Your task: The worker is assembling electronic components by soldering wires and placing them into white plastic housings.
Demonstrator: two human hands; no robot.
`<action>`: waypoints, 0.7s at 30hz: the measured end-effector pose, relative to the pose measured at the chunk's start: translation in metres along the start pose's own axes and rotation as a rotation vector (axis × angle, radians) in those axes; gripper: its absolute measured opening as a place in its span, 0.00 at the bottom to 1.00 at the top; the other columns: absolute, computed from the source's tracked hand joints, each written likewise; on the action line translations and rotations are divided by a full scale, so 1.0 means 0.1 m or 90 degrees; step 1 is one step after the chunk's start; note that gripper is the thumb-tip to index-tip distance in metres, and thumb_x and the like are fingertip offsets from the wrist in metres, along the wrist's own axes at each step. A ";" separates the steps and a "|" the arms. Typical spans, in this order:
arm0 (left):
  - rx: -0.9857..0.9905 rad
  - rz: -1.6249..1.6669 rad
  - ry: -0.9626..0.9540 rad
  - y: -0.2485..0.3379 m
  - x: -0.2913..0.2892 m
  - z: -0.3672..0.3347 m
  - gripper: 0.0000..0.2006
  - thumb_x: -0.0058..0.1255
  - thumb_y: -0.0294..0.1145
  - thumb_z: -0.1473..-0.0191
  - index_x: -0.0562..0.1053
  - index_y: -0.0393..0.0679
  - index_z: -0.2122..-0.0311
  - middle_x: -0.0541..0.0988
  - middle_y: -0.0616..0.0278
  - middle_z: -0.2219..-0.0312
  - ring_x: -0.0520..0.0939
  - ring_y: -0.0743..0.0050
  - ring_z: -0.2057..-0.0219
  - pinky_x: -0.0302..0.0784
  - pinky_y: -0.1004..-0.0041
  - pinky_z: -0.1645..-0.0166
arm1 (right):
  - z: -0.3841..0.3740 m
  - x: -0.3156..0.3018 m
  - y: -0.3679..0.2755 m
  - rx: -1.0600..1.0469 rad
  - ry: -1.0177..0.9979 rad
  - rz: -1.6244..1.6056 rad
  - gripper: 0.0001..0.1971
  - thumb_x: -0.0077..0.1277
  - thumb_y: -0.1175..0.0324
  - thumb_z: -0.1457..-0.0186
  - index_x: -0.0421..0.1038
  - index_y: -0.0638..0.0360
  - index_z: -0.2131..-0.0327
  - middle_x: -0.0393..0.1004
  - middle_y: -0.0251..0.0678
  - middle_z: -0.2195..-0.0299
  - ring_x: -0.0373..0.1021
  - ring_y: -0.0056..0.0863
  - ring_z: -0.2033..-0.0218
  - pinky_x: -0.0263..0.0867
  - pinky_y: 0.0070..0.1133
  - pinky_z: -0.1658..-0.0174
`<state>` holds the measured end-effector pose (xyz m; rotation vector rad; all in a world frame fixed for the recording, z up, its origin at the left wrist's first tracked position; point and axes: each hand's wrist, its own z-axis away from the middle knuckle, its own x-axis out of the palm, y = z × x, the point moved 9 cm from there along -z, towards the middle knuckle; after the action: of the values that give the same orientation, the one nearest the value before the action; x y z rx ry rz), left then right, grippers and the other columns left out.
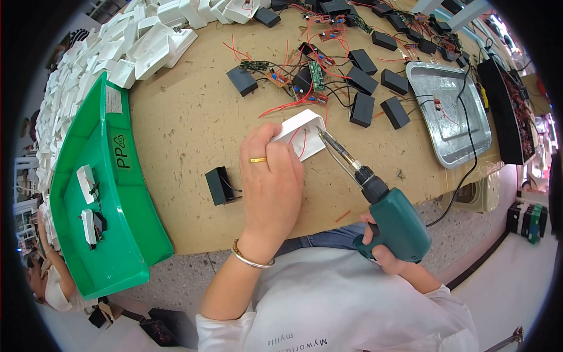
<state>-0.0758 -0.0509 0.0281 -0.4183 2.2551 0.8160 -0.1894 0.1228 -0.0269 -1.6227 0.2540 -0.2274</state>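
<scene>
My left hand (271,182) is closed around a white plastic housing (314,120), tilted so that its hollow side faces right. Thin red wires show inside the housing. In my right hand (384,252) is a dark green soldering gun (402,226), gripped by its handle. Its metal tip reaches the inner edge of the housing; whether it touches cannot be made out. Beside my left hand a black box (219,186) with dark leads lies on the brown work table (187,129).
Green bin (126,229) at left holds a few white parts; white housings (155,50) are heaped behind it. Black boxes (362,80), circuit boards (316,75) and wires spread across the far table. A metal tray (451,117) stands right, with a black cord (469,158) crossing it.
</scene>
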 end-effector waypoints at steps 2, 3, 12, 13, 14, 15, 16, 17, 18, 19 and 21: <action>-0.004 0.006 -0.015 -0.01 0.01 0.00 0.09 0.50 0.18 0.55 0.61 0.36 0.71 0.66 0.50 0.58 0.70 0.48 0.56 0.69 0.59 0.53 | -0.03 0.02 -0.02 -0.017 -0.014 0.110 0.20 0.54 0.64 0.51 0.67 0.68 0.56 0.72 0.34 0.72 0.68 0.22 0.75 0.65 0.20 0.71; 0.000 0.011 -0.017 -0.01 0.01 0.00 0.10 0.50 0.17 0.56 0.61 0.36 0.71 0.66 0.50 0.58 0.70 0.47 0.56 0.69 0.58 0.53 | -0.03 0.02 -0.01 -0.018 -0.014 0.110 0.20 0.54 0.64 0.51 0.67 0.68 0.56 0.72 0.34 0.72 0.68 0.22 0.75 0.65 0.20 0.71; 0.012 0.016 -0.032 0.00 0.01 0.00 0.12 0.50 0.16 0.61 0.60 0.37 0.72 0.66 0.49 0.58 0.69 0.46 0.55 0.69 0.57 0.53 | -0.07 0.05 -0.04 -0.028 0.041 0.192 0.17 0.56 0.65 0.52 0.70 0.66 0.62 0.72 0.32 0.77 0.68 0.26 0.77 0.64 0.22 0.73; 0.013 0.018 -0.032 0.00 0.01 -0.01 0.12 0.50 0.16 0.61 0.60 0.37 0.72 0.66 0.49 0.58 0.69 0.46 0.55 0.70 0.57 0.53 | -0.07 0.05 -0.04 -0.024 0.046 0.188 0.16 0.56 0.65 0.53 0.70 0.66 0.62 0.72 0.32 0.77 0.68 0.27 0.78 0.64 0.22 0.73; 0.013 0.019 -0.032 0.00 0.01 0.00 0.12 0.50 0.16 0.61 0.60 0.37 0.72 0.66 0.49 0.58 0.69 0.46 0.55 0.70 0.57 0.53 | -0.07 0.04 -0.04 -0.020 0.050 0.185 0.16 0.56 0.66 0.53 0.70 0.66 0.62 0.72 0.33 0.77 0.68 0.27 0.78 0.64 0.22 0.73; 0.012 0.020 -0.028 -0.01 0.01 0.00 0.12 0.50 0.16 0.60 0.60 0.37 0.72 0.66 0.49 0.59 0.70 0.46 0.55 0.70 0.58 0.53 | -0.07 0.04 -0.04 -0.020 0.050 0.186 0.16 0.56 0.66 0.53 0.70 0.66 0.62 0.72 0.33 0.77 0.68 0.27 0.78 0.64 0.22 0.73; 0.012 0.020 -0.024 -0.01 0.01 0.00 0.12 0.50 0.16 0.60 0.60 0.37 0.72 0.66 0.49 0.59 0.70 0.46 0.56 0.70 0.58 0.53 | -0.07 0.04 -0.03 -0.018 0.048 0.182 0.16 0.56 0.67 0.53 0.70 0.66 0.62 0.72 0.33 0.77 0.68 0.27 0.78 0.64 0.22 0.73; 0.012 0.021 -0.024 -0.01 0.01 0.00 0.12 0.50 0.16 0.60 0.60 0.37 0.72 0.66 0.49 0.59 0.70 0.46 0.56 0.70 0.58 0.53 | -0.07 0.04 -0.03 -0.017 0.047 0.178 0.16 0.56 0.67 0.53 0.70 0.66 0.62 0.72 0.33 0.77 0.68 0.27 0.78 0.64 0.22 0.73; 0.009 0.023 -0.026 -0.01 0.01 0.00 0.11 0.50 0.16 0.59 0.60 0.37 0.72 0.66 0.49 0.59 0.70 0.46 0.56 0.70 0.58 0.53 | -0.07 0.05 -0.02 -0.017 0.047 0.178 0.16 0.56 0.67 0.53 0.70 0.66 0.62 0.72 0.33 0.77 0.68 0.27 0.78 0.64 0.22 0.73; 0.007 0.025 -0.028 -0.01 0.01 -0.01 0.11 0.49 0.16 0.59 0.60 0.36 0.72 0.66 0.49 0.59 0.70 0.46 0.56 0.70 0.58 0.53 | -0.06 0.04 0.00 -0.013 0.054 0.169 0.16 0.56 0.67 0.53 0.70 0.66 0.62 0.72 0.33 0.77 0.68 0.27 0.78 0.64 0.22 0.73; 0.003 0.026 -0.033 -0.01 0.01 -0.01 0.11 0.49 0.16 0.59 0.60 0.36 0.72 0.66 0.49 0.59 0.70 0.46 0.56 0.70 0.58 0.53 | -0.06 0.03 0.00 -0.009 0.061 0.160 0.16 0.56 0.68 0.54 0.70 0.66 0.62 0.72 0.34 0.77 0.68 0.27 0.78 0.64 0.22 0.73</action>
<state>-0.0763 -0.0527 0.0274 -0.3464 2.2236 0.8326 -0.1883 0.1162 -0.0268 -1.5787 0.5296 -0.1109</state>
